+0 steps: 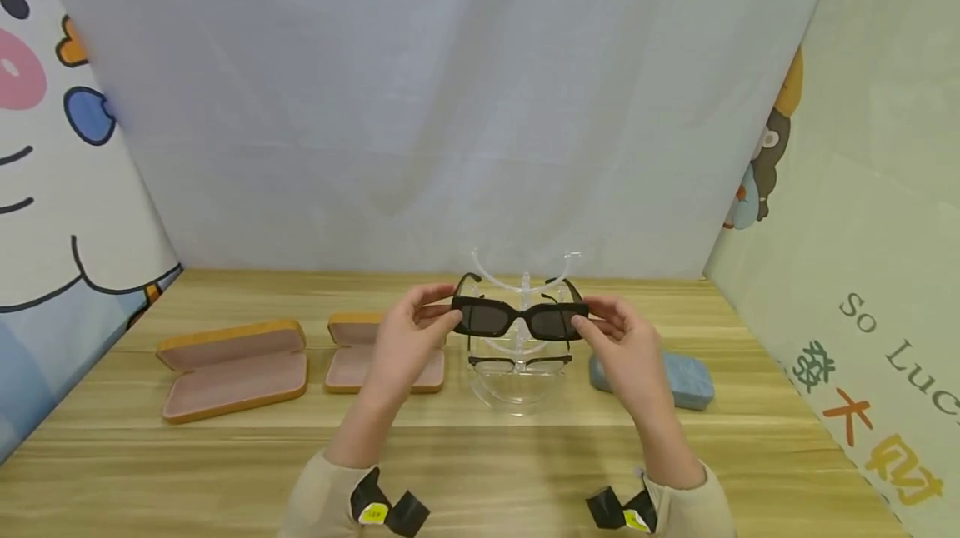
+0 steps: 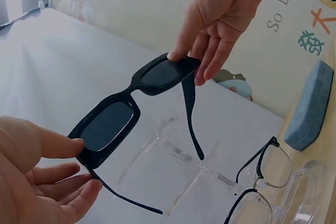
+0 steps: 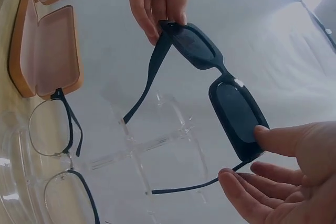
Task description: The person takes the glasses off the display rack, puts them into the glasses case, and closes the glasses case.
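Black rectangular sunglasses [image 1: 521,319] are held by both hands in front of a clear display stand [image 1: 527,281], their temples pointing back toward it. My left hand [image 1: 408,342] pinches one end of the frame, thumb on the front and fingers behind. At the other end my right hand [image 1: 624,346] pinches the frame the same way. Lower on the stand sits a pair of eyeglasses [image 1: 519,366] with dark upper rims and clear lenses. In the left wrist view the sunglasses [image 2: 130,98] have both temples unfolded, their tips beside the stand's clear arms [image 2: 184,187].
Two orange cases with pink lining lie opened on the left, the outer case [image 1: 236,376] and the inner case [image 1: 352,367], which my left hand partly covers. A closed blue case [image 1: 688,381] lies behind my right hand. A pale curtain [image 1: 450,105] hangs behind the wooden table [image 1: 487,471].
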The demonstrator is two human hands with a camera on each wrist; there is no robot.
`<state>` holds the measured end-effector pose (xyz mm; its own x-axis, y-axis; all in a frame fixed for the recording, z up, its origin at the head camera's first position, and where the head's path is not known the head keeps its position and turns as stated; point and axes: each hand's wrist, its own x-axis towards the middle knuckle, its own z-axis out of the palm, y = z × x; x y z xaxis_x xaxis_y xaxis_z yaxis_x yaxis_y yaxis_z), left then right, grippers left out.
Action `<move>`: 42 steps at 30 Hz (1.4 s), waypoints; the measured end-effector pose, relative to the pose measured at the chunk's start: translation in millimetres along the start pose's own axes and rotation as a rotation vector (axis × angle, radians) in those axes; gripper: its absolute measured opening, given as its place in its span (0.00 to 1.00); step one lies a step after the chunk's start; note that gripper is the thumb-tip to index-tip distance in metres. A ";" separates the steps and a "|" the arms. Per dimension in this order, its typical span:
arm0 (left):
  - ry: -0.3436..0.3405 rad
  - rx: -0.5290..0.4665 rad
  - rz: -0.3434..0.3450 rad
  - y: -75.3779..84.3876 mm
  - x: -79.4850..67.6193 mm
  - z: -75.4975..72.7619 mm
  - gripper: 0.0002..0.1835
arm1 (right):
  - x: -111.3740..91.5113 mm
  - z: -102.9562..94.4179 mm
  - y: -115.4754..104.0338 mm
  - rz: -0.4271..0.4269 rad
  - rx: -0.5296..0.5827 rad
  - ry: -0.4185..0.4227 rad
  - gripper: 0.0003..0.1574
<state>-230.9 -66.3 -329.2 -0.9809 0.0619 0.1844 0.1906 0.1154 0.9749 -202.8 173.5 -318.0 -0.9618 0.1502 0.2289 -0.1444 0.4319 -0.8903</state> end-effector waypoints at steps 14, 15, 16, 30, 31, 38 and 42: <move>0.041 -0.083 0.070 25.8 -19.6 -6.1 0.16 | -24.2 -14.2 -27.0 -0.061 0.024 0.128 0.23; 0.041 -0.090 0.083 27.9 -21.8 -6.8 0.16 | -25.9 -14.3 -28.5 -0.072 0.040 0.139 0.22; 0.042 -0.103 0.097 30.3 -23.8 -7.3 0.16 | -27.6 -14.4 -30.2 -0.085 0.058 0.151 0.21; 0.039 -0.234 0.289 51.1 -37.4 -11.8 0.17 | -38.9 -10.8 -41.6 -0.353 0.234 0.289 0.14; 0.043 -0.242 0.295 51.4 -37.5 -11.9 0.17 | -38.8 -10.1 -41.4 -0.372 0.252 0.291 0.15; 0.069 -0.286 0.314 51.5 -38.9 -11.4 0.17 | -38.2 -4.7 -39.3 -0.476 0.346 0.275 0.17; 0.069 -0.272 0.315 50.9 -39.1 -10.4 0.18 | -37.6 -3.3 -38.4 -0.477 0.363 0.283 0.17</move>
<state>-183.2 -73.1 -285.5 -0.8786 -0.0154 0.4773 0.4731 -0.1652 0.8654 -160.3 154.2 -291.1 -0.6821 0.2660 0.6811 -0.6558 0.1895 -0.7308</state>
